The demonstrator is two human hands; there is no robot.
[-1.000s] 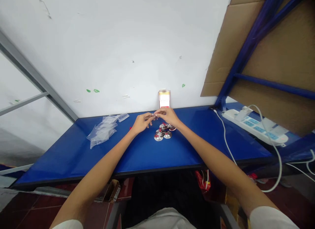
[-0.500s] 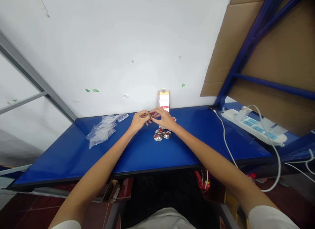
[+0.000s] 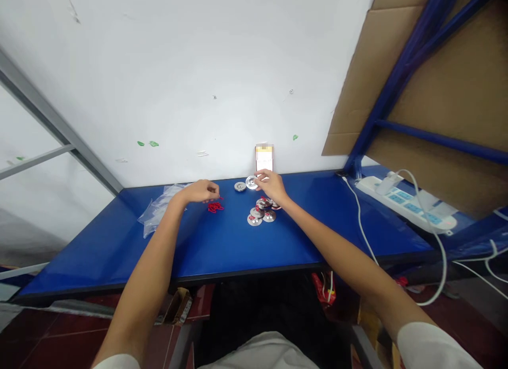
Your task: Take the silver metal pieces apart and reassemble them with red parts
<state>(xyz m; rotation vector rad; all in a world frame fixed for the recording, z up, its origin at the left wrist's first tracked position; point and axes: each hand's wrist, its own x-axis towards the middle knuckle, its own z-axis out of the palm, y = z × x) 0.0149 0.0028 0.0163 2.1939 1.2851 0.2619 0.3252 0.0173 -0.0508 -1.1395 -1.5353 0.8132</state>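
Observation:
My left hand (image 3: 205, 191) is closed in a pinch at the left, with a thin red cord (image 3: 221, 198) showing at its fingertips. Just below it, a small heap of red cords (image 3: 215, 207) lies on the blue table. My right hand (image 3: 270, 183) grips the edge of a shiny round metal disc (image 3: 251, 182) between thumb and fingers. Left of that disc, a grey round piece (image 3: 240, 187) rests on the table. Below my right hand, several shiny metal discs with red parts (image 3: 256, 219) lie overlapping in a pile.
Clear plastic bags (image 3: 153, 216) lie at the table's left. A phone with a lit screen (image 3: 264, 156) leans against the white wall. On the right sit a white power strip (image 3: 405, 202) and a white cable (image 3: 362, 228). The table's front edge (image 3: 254, 272) runs below my forearms.
My hands, together before, have moved apart: the left to the left over the red cords, the right slightly rightward. The right now holds a disc. The red cords and grey piece have come into view.

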